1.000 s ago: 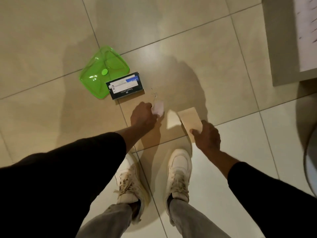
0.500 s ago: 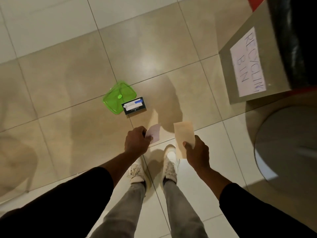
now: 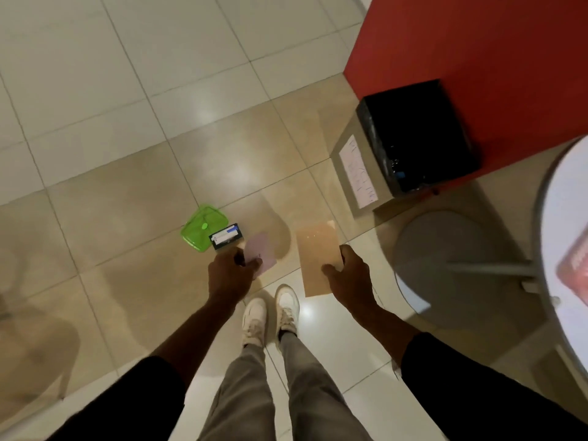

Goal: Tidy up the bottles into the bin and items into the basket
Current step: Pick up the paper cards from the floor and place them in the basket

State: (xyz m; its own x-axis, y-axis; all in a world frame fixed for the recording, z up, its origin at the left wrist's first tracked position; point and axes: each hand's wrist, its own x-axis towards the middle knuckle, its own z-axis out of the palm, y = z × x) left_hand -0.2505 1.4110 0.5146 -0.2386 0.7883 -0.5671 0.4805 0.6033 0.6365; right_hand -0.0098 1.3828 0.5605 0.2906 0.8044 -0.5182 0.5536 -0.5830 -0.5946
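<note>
2 flat items are in hand: the left hand (image 3: pixel 230 275) pinches a pale pink slip (image 3: pixel 259 253) in curled fingers, and the right hand (image 3: pixel 348 278) grips a tan card (image 3: pixel 318 259) by its near edge. Both are held above the floor, apart from each other. Risks: thin paper held at 1 edge could slip or bend. The open bin (image 3: pixel 416 135) (black liner, paper label) stands near on the right but is meant for bottles, so dropping paper there would mis-sort it. Basket not in view. Green lid (image 3: pixel 199 227) and dark box (image 3: pixel 227 239) lie touching on the glossy tiled floor (image 3: pixel 127 90), near the feet. Red wall (image 3: pixel 477 43) behind bin; round table (image 3: pixel 566 249) at right.
</note>
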